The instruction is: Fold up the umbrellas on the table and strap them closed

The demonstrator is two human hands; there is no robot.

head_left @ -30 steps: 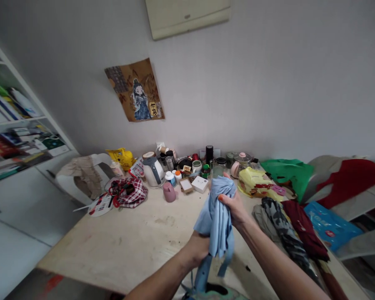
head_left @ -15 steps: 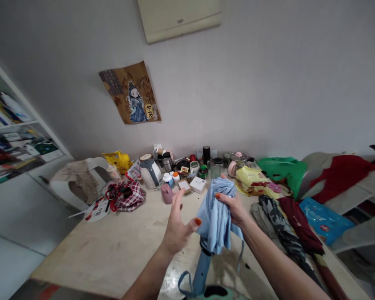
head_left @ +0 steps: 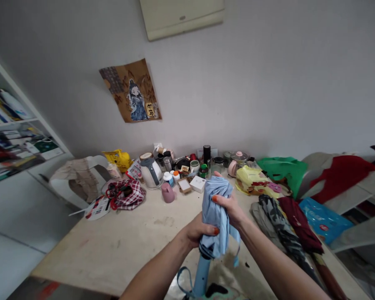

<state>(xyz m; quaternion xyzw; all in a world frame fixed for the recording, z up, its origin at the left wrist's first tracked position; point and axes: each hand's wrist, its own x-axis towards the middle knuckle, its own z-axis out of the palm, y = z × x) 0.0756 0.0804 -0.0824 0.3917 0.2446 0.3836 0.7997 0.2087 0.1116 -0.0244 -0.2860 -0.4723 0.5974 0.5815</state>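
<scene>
A light-blue folding umbrella [head_left: 216,208] stands nearly upright before me, its canopy gathered into loose folds. Its blue handle [head_left: 201,273] points down toward me, and a wrist loop [head_left: 183,278] hangs from the handle's end. Wrapped round the lower left of the folds is my left hand [head_left: 203,230], thumb across the fabric. My right hand [head_left: 228,207] grips the upper right side, thumb pressed on the cloth. A closing strap [head_left: 236,241] dangles loose at the right. The fingers behind the canopy are mostly hidden.
More folded umbrellas [head_left: 283,227] lie on the table [head_left: 121,246] at right, beside a blue packet [head_left: 325,218]. Along the wall stand an electric kettle [head_left: 151,171], a pink cup [head_left: 168,193], a white box [head_left: 198,183] and a yellow bag [head_left: 253,180]. A checked cloth bag [head_left: 131,196] is at left.
My left hand, open and apart from the umbrella before, has closed round its lower folds. The canopy is squeezed narrower. My right hand keeps its grip.
</scene>
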